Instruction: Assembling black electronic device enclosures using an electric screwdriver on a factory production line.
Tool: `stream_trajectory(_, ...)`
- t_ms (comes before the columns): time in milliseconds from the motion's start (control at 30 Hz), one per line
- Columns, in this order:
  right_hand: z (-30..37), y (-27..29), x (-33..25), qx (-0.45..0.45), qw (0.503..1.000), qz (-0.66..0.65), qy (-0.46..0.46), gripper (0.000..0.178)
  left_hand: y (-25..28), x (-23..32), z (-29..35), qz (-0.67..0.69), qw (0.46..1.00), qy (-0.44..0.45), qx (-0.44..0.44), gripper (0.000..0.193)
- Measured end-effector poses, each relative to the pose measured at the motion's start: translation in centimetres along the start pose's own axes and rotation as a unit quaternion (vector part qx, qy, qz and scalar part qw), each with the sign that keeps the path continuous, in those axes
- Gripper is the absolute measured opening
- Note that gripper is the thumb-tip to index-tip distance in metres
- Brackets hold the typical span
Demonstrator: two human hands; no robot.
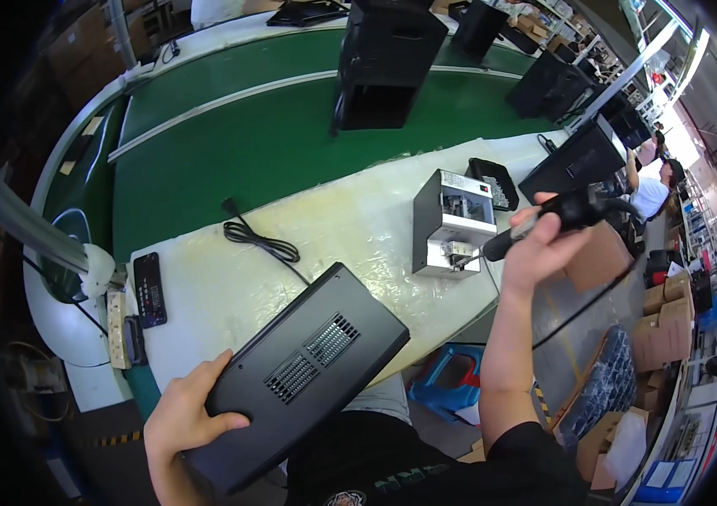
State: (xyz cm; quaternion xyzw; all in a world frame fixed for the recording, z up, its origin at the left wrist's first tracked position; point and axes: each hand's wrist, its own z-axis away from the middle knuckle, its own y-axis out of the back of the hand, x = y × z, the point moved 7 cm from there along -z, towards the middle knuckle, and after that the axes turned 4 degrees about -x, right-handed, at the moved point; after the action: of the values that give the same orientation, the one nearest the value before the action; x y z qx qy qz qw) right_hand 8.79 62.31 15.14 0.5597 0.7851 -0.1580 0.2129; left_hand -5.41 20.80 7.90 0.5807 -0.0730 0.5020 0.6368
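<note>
My left hand (192, 411) grips the left edge of a black metal case (291, 396), thumb lying on its upper face. Two slotted vents show near the middle of that face, and the case is tilted across the table's near edge. In my right hand (536, 253) is a black electric screwdriver (568, 215), its cord hanging down behind my forearm. The bit points left, at the front outlet of a grey screw feeder (451, 223); whether it touches a screw there is too small to tell. A coiled black power cord (264, 243) lies beyond the case.
A black tray of small screws (493, 184) sits behind the feeder. Across the table runs a green conveyor (232, 126) carrying a tall black speaker cabinet (385, 63). A dark phone-like device (149, 289) and power strip (116, 329) lie left. A blue stool (443, 384) stands below; a person (654, 194) sits farther right.
</note>
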Motion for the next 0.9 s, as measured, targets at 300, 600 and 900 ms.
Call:
stream_trajectory(300, 4.0, 0.4, 3.5, -0.052, 0.995, 0.001, -0.081, 0.045, 0.1, -0.1, 0.5, -0.003, 1.0, -0.003, 0.028, 0.09)
stream_trajectory(600, -0.4, -6.1, -12.5, -0.062, 0.967, -0.241, -0.059, 0.079, 0.2, -0.1, 0.9, -0.022, 0.999, -0.046, 0.011, 0.082)
stream_trajectory(900, 3.8, -15.5, -21.5, -0.196, 0.871, -0.427, -0.142, 0.072, 0.2, -0.5, 1.6, -0.011, 0.995, -0.096, 0.03, 0.076)
